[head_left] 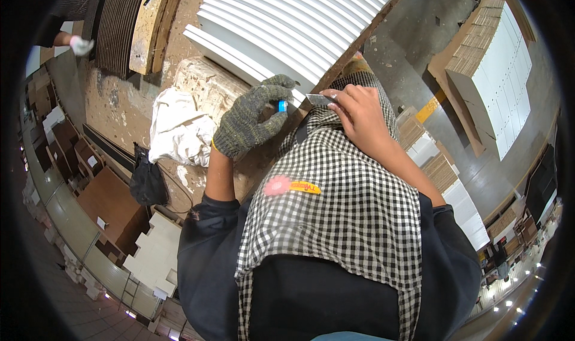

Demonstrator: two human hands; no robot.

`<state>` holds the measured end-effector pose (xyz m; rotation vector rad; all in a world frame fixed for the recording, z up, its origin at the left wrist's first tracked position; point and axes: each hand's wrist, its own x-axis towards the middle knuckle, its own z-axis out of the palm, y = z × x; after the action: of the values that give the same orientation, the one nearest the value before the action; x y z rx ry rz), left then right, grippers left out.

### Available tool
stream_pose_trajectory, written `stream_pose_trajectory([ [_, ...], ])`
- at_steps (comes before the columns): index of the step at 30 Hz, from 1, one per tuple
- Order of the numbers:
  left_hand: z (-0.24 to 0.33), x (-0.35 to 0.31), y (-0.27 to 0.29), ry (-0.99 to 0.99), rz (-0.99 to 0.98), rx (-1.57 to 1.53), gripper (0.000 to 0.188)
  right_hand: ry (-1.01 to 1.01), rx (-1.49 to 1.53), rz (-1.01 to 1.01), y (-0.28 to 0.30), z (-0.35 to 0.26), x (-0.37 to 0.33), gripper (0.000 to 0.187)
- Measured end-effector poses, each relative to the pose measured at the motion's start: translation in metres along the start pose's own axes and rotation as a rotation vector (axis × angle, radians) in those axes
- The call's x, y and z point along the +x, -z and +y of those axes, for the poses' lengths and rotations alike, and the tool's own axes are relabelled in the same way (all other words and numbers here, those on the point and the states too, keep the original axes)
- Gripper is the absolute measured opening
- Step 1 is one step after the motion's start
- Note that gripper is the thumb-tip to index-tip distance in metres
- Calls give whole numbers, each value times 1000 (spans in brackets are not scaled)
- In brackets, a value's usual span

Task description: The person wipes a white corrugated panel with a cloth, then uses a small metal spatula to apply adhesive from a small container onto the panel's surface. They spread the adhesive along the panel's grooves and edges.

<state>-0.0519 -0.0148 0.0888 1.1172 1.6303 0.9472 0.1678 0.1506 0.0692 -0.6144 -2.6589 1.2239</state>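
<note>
Within right grip (pixel 362 116), grey strip (pixel 318 99).

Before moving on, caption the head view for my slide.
Gloved left hand holds a small blue object; bare right hand pinches a flat grey piece near white panels.

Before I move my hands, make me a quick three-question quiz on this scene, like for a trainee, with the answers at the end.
1. What colour is most of the small object at the left-hand grip? A: red. B: blue. C: yellow.
2. True or false: the white cloth lies to the left of the left-hand grip.
3. Fill in: the right-hand grip, which pinches a thin grey piece, wears ____.

Key: 1. B. 2. True. 3. No glove.
</note>
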Motion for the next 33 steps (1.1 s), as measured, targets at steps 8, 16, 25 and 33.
stream_pose_trajectory([
  [8, 0, 2, 0, -33, 3, 56, 37, 35, -108, 12, 1, -4, -2, 23],
  [16, 0, 1, -1, -39, 15, 9, 37, -334, 522, -175, -11, 13, -7, 23],
  [25, 4, 11, -4, 20, 7, 50, 40, -453, 774, -168, -10, 28, -8, 21],
  [33, -11, 14, -8, -64, 36, -21, 39, -599, 1053, -169, -18, 38, -2, 21],
])
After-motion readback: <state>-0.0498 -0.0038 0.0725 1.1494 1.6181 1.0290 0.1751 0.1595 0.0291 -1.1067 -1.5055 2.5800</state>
